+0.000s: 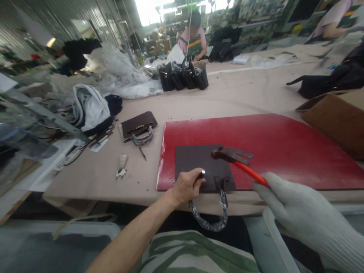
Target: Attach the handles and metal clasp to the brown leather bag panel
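Observation:
A dark brown leather panel (195,159) lies on the red board (267,144), its plastic-wrapped handle (212,226) hanging over the table's front edge. My bare left hand (188,184) is closed on the panel's near part, thumb and index finger pinching a small shiny metal piece (203,172). In my gloved right hand (290,201) is a hammer (250,172) with a red handle. Its rusty head is above the panel's right part, to the right of my left hand.
A second brown bag piece (139,125) with a wrapped handle lies left of the board, near a small tool (122,165). Black bags (184,76) stand farther back. A brown box (335,117) is at right. Another person (195,40) works behind the table.

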The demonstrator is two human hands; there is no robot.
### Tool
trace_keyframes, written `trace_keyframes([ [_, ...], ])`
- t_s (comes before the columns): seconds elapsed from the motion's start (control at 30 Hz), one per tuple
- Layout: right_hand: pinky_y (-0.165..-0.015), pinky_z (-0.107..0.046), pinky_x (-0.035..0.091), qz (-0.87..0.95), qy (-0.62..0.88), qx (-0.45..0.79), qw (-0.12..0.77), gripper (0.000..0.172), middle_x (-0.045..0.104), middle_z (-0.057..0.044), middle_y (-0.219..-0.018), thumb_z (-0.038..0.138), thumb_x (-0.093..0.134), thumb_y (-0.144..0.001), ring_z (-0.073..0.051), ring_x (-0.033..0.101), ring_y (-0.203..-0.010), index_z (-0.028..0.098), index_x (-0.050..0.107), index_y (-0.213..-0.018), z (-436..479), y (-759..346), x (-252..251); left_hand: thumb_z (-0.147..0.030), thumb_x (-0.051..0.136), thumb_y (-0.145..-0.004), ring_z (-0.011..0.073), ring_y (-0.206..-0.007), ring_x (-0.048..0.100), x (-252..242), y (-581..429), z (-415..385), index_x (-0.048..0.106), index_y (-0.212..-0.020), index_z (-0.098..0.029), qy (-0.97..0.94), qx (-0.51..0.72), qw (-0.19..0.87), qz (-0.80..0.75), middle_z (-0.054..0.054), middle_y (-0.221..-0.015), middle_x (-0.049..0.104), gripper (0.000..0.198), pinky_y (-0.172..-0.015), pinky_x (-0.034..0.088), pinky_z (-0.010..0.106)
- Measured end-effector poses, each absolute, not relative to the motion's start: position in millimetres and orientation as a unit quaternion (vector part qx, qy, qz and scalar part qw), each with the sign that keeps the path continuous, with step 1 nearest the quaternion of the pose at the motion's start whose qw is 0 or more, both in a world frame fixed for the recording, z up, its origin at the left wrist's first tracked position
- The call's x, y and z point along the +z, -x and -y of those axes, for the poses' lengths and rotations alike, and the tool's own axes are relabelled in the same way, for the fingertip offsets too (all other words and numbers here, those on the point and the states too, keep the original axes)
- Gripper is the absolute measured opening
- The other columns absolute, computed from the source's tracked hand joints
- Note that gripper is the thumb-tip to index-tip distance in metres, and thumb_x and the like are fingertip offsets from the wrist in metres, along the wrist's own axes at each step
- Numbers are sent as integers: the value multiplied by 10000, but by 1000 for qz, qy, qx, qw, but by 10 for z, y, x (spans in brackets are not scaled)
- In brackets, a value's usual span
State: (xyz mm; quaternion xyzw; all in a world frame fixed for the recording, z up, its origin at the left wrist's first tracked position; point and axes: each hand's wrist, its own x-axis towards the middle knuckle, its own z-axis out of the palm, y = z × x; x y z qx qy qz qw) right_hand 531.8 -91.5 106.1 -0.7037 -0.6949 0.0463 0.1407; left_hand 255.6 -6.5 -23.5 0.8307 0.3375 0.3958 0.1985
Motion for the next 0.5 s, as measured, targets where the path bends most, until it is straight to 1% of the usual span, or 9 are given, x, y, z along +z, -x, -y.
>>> trace_keyframes([
  [0.03,-531,-319,253,678,725,23,114,338,568,-31,-585,552,460,-915,-214,528,-480,255,543,-779,853,-5393,1018,-229,596,-942,200,-776,763,-238,-2552,63,625,-1078,-191,-830,397,199,-337,72,-898,757,144,-716,600,268],
  [0.1,-540,-321,251,638,767,-12,64,306,610,-61,-681,503,448,-948,-215,534,-521,239,575,-860,719,-5537,906,-231,602,-944,202,-797,768,-232,-2543,59,625,-1085,-190,-828,399,206,-335,77,-919,763,148,-736,611,277],
  [0.2,-607,-348,354,626,779,-35,19,337,691,-160,-962,408,419,-993,-267,628,-718,173,650,-1064,562,-5640,705,-232,605,-944,199,-809,768,-199,-2527,62,628,-1083,-193,-829,395,211,-336,78,-937,766,146,-748,620,278],
  [0.27,-727,-406,438,644,761,-71,41,387,680,-215,-1139,366,412,-987,-331,657,-913,126,666,-1151,551,-5580,584,-236,609,-944,195,-821,766,-167,-2517,75,631,-1081,-194,-831,387,213,-338,77,-947,765,145,-754,620,274],
  [0.33,-874,-458,471,651,745,-69,127,412,671,-216,-1225,374,421,-973,-361,645,-1060,117,684,-1159,641,-5420,489,-234,610,-949,186,-822,758,-131,-2510,97,636,-1068,-196,-830,382,222,-340,71,-948,760,127,-751,615,266],
  [0.4,-945,-445,486,626,746,30,226,402,712,-167,-1160,414,423,-970,-325,664,-1061,155,711,-1081,812,-5199,402,-220,604,-958,180,-838,750,-98,-2510,124,640,-1061,-196,-825,386,231,-343,69,-956,755,112,-766,609,264],
  [0.43,-929,-428,504,594,756,109,253,392,736,-137,-1079,440,432,-966,-303,685,-1004,182,721,-1024,913,-5083,352,-211,599,-962,178,-848,746,-85,-2513,138,641,-1061,-195,-822,390,233,-344,70,-959,753,109,-776,606,264],
  [0.5,-869,-418,537,483,786,265,281,380,755,-99,-946,504,479,-938,-287,707,-904,219,730,-932,1108,-4860,222,-199,593,-964,179,-862,744,-68,-2524,162,644,-1060,-190,-815,401,235,-346,75,-958,754,109,-790,605,268],
])
